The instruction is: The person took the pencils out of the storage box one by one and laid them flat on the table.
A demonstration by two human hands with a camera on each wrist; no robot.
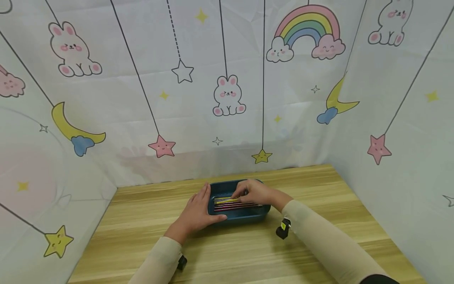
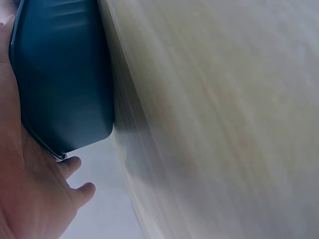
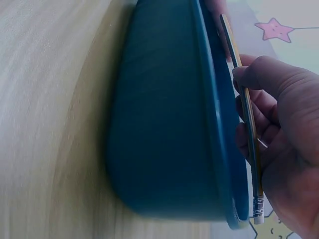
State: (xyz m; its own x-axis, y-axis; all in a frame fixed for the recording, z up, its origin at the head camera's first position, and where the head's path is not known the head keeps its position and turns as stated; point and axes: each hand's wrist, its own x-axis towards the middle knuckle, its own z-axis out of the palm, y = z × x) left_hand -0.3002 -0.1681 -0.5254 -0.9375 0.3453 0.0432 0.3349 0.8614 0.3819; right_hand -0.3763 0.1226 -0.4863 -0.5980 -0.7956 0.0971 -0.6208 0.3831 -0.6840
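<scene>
Pinching a pencil [image 3: 252, 139] between thumb and fingertips, the right hand [image 1: 254, 191] had a closed grip above the inside of a blue box [image 1: 244, 213]. The right wrist view showed the pencil slanting just beside the box's rim, its pale eraser and metal band at the lower end of that view. The thumb pressed one side, and the other fingers curled behind it.

The left hand [image 1: 196, 211] had a loose, spread grip at the box's left near corner. Its fingers ran extended along the left end, while its thumb stretched over the near rim. In the left wrist view the palm lay against the box and two fingertips showed past its edge.

The box stood upright on a wooden surface [image 1: 134, 225], toward the far edge. More pencils [image 1: 230, 208], some reddish, lay lengthwise inside it, beneath the right hand; their exact number could not be told.

Pale sleeves [image 1: 326, 236] covered both forearms, and a small black device [image 1: 282, 228] sat at the right wrist. Behind the surface hung a white sheet [image 1: 198, 118] printed with rabbits, stars, moons and a rainbow [image 1: 306, 29].
</scene>
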